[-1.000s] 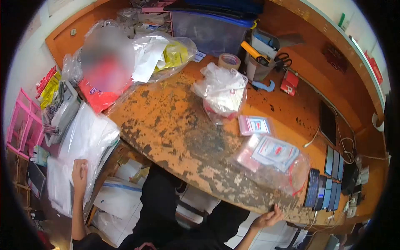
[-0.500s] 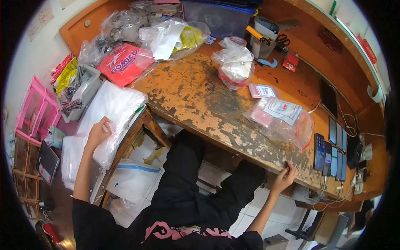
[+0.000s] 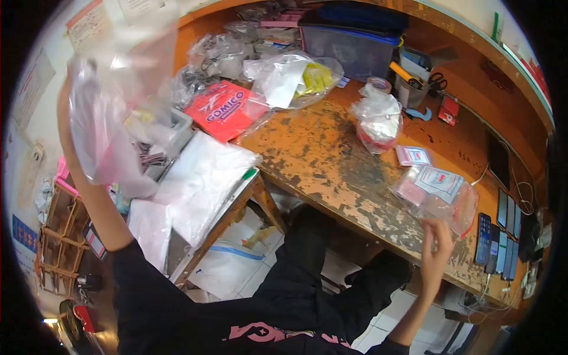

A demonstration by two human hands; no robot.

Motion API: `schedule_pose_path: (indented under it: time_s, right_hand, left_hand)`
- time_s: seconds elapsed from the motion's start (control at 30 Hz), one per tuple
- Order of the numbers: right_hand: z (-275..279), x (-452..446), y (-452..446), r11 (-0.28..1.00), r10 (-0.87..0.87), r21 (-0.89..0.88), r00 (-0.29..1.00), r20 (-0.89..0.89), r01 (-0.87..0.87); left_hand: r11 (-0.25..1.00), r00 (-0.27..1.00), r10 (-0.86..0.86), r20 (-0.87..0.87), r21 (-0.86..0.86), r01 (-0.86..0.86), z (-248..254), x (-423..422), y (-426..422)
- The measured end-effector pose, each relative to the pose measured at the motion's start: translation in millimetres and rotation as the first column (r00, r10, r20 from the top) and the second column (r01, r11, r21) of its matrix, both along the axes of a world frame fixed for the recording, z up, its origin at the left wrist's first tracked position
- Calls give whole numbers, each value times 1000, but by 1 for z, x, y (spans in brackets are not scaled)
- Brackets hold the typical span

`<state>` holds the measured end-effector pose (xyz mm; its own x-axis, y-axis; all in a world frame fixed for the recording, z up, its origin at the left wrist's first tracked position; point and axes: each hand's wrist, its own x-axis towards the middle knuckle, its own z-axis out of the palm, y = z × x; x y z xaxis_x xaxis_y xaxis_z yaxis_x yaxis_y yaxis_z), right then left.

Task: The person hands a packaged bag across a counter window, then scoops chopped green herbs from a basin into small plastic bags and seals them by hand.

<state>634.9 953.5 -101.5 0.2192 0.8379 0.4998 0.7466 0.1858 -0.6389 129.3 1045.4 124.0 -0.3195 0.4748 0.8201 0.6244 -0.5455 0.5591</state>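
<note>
A large clear plastic bag (image 3: 103,130) hangs blurred from my raised left hand (image 3: 72,74), which is mostly hidden by the plastic. Below it, a stack of white plastic bags (image 3: 204,171) lies on the side table. Over the front edge of the worn wooden desk (image 3: 319,160), my right hand (image 3: 436,236) is raised with its fingers bent and apart, holding nothing. Just beyond that hand lies a clear bag with printed packets (image 3: 438,189). Behind this are a small packet (image 3: 414,155) and a knotted bag with white and red contents (image 3: 378,121).
Several phones (image 3: 497,236) with cables line the right end. A blue-lidded bin (image 3: 349,50), a tool cup (image 3: 411,89) and a tape roll (image 3: 379,84) stand at the back. A red bag (image 3: 225,109) and a grey basket (image 3: 177,142) are at the left.
My left hand has risen from the white stack, lifting a clear plastic bag up and left. My right hand has risen over the desk edge. The view has shifted left.
</note>
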Motion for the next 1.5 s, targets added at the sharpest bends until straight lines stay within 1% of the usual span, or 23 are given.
schedule_pose_path:
  time_s: [0.1, 0.17, 0.23, 0.27, 0.43, 0.5, 0.53, 0.57, 0.63, 0.8, 0.83, 0.9, 0.97, 1.07, 1.1, 1.17, 1.2, 1.27, 1.33, 1.37, 1.4, 1.47, 1.5]
  right_hand:
    - [15, -81, 45, 868, 489, 27, 843, -223, -497]
    - [-1, -137, 82, 546, 762, 22, 486, -428, -838]
    - [-28, -196, 108, 236, 718, 115, 93, -690, -965]
    - [-34, -216, 119, 123, 726, 143, -9, -688, -982]
    - [-19, -215, 138, 336, 449, 509, -340, -826, -793]
    - [-35, -176, 151, 228, 409, 819, -712, -571, -526]
    - [-40, -152, 149, 243, 482, 874, -729, -486, -422]
    - [-37, -128, 144, 245, 552, 918, -734, -396, -311]
    - [2, -85, 101, 544, 660, 768, -392, -641, -338]
    - [-53, -7, 56, 656, 614, 525, -21, -789, -543]
    - [-59, -11, 46, 756, 553, 477, 49, -832, -448]
    - [-78, -11, 24, 847, 470, 406, 127, -874, -342]
    - [-118, -9, 5, 956, 293, 271, -423, -858, 114]
    - [-179, 2, -23, 774, 396, 589, -548, -737, -232]
    - [-175, -1, -27, 663, 405, 671, -594, -695, -332]
    - [-155, -14, -42, 821, 147, 81, 72, -987, -565]
    - [-140, -22, -43, 820, 140, 74, 73, -987, -567]
    - [-116, -37, -40, 836, -87, -368, 565, -821, -407]
    - [-114, -42, -41, 927, 79, -150, 572, -817, -343]
    - [-94, -42, -45, 969, 20, -125, 567, -824, -215]
    - [-82, -40, -48, 992, -42, -103, 554, -831, -79]
    - [-84, -33, -60, 983, -162, -179, 627, -762, 36]
    - [-74, -36, -63, 982, -175, -170, 710, -682, 79]
  left_hand:
    - [993, 891, -103, -442, -1, 114, 15, 66, -12]
    - [981, 837, -194, -511, -90, 172, 6, 84, -2]
    - [966, 837, -257, -484, -122, 226, 2, 94, 10]
    - [958, 841, -286, -460, -130, 255, -1, 99, 16]
    - [892, 857, -451, -250, -130, 432, -19, 126, 43]
    - [858, 845, -514, -152, -115, 501, -29, 136, 55]
    - [839, 833, -543, -104, -105, 534, -33, 141, 62]
    - [820, 820, -570, -50, -93, 565, -38, 147, 69]
    - [780, 784, -618, 47, -83, 620, -52, 163, 83]
    - [673, 697, -696, 171, -183, 717, -149, 197, 88]
    - [453, 472, -690, 549, -181, 873, -187, 177, 114]
    - [328, 163, -425, 890, -16, 945, -270, 162, 151]
    - [422, 122, -314, 942, 23, 906, -322, 158, 155]
    - [415, 24, -143, 989, 38, 909, -348, 148, 160]
    - [348, 106, -135, 985, -53, 936, -360, 140, 167]
    - [277, 189, -122, 974, -150, 949, -374, 133, 167]
    - [303, 263, -151, 953, -209, 930, -367, 140, 161]
    - [332, 336, -175, 925, -267, 905, -349, 143, 148]
    - [170, 370, -332, 868, -331, 928, -325, 137, 131]
    - [267, 618, -359, 699, -557, 786, -298, 144, 112]
    - [265, 618, -355, 702, -558, 786, -275, 156, 89]
    - [905, 966, -255, -35, -361, 226, -238, 184, 39]
    - [790, 895, -437, 88, -438, 429, -225, 194, 10]
